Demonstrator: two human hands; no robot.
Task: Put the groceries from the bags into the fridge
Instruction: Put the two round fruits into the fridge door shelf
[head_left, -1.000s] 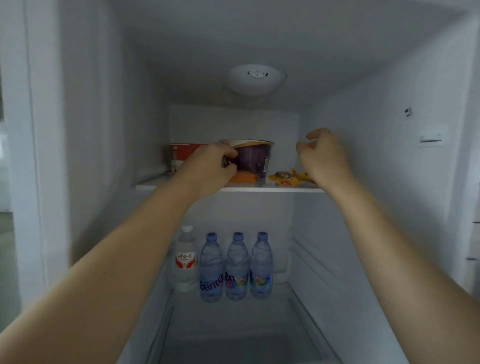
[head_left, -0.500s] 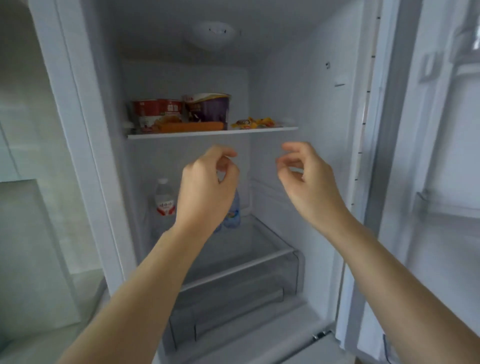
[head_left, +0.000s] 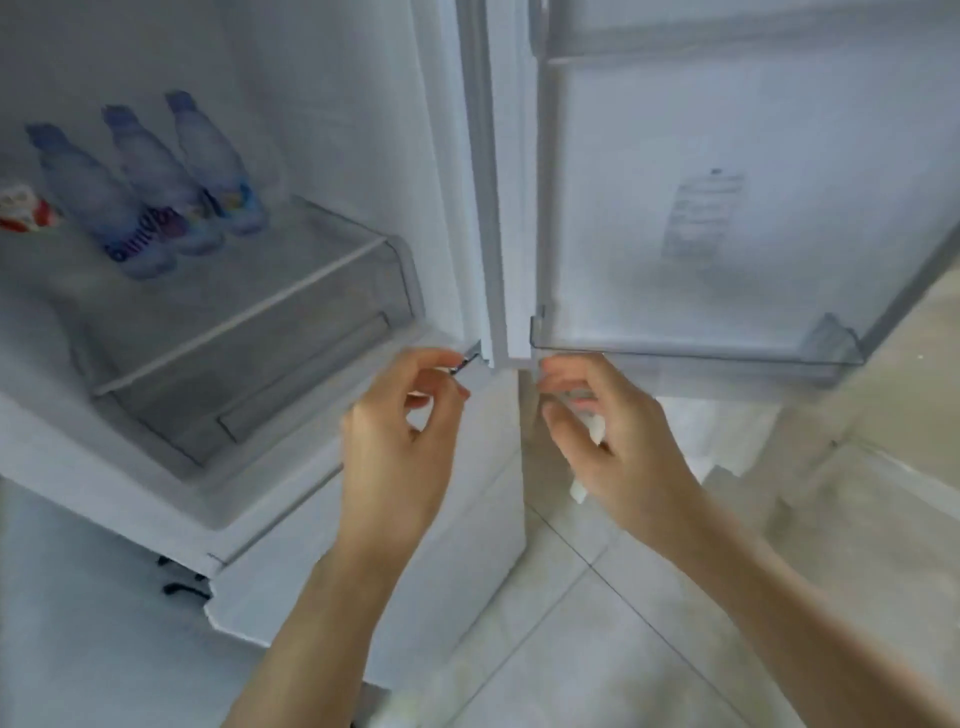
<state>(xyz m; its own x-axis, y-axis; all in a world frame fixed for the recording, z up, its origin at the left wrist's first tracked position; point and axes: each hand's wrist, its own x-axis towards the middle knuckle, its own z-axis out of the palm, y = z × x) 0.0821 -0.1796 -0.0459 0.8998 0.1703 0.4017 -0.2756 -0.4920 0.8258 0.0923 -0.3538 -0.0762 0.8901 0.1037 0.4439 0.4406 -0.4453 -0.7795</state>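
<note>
The fridge (head_left: 363, 156) stands open, white inside, its door (head_left: 727, 208) swung to the right. Three clear blue-capped water bottles (head_left: 156, 182) stand in a row on the glass shelf (head_left: 291, 270) above the drawer. The left hand (head_left: 395, 447) and right hand (head_left: 618, 441) hover below the hinge, fingers loosely curled, grasping nothing.

Two bare forearms and hands, no sleeves.
Left hand (head_left: 397, 436) on arm entering from 6 o'clock, right hand (head_left: 618, 436) on arm from 4 o'clock; no rings, watches or gloves visible; short, plain nails.
</note>
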